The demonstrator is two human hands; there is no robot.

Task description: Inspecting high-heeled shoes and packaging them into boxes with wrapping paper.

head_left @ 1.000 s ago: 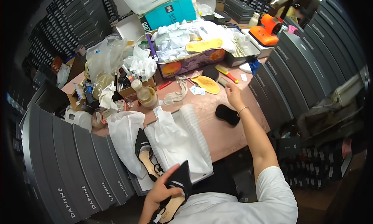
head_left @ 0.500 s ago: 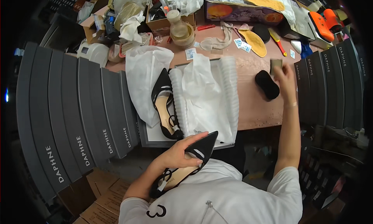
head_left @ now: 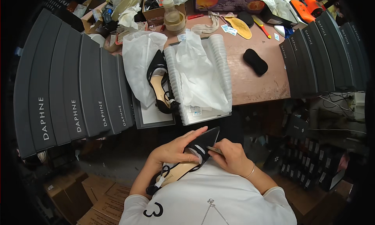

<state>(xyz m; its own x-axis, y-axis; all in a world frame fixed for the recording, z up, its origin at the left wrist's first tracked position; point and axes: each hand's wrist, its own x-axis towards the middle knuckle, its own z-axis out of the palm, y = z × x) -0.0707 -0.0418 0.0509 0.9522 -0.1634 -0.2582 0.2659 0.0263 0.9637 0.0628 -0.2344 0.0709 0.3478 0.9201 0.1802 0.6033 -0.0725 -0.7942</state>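
Note:
My left hand (head_left: pixel 175 150) grips a black pointed shoe (head_left: pixel 208 139) with a strap and beige insole, held tilted in front of my shirt. In my right hand (head_left: pixel 231 156) is a small grey-brown block (head_left: pixel 214 149), pinched between thumb and fingers against the shoe's side near the toe. A matching black shoe (head_left: pixel 158 82) lies on the table, partly over white tissue and a box part. Beside it, an open box (head_left: pixel 229 115) is lined with ribbed white padding (head_left: pixel 220 65) and tissue paper (head_left: pixel 195 69).
Grey shoe boxes stand in stacks at left (head_left: pixel 58 92) and right (head_left: pixel 321 57). On the pink table (head_left: pixel 254 90) lies a black waisted sponge (head_left: pixel 256 62). Farther back are a yellow brush (head_left: pixel 262 26), a yellow insole (head_left: pixel 239 28) and a bottle (head_left: pixel 172 14). Cardboard boxes (head_left: pixel 99 207) sit lower left.
My right hand has come from the table's right side to the shoe, bringing the small block. The left hand still holds the shoe. The whole view has shifted, with the table higher up now.

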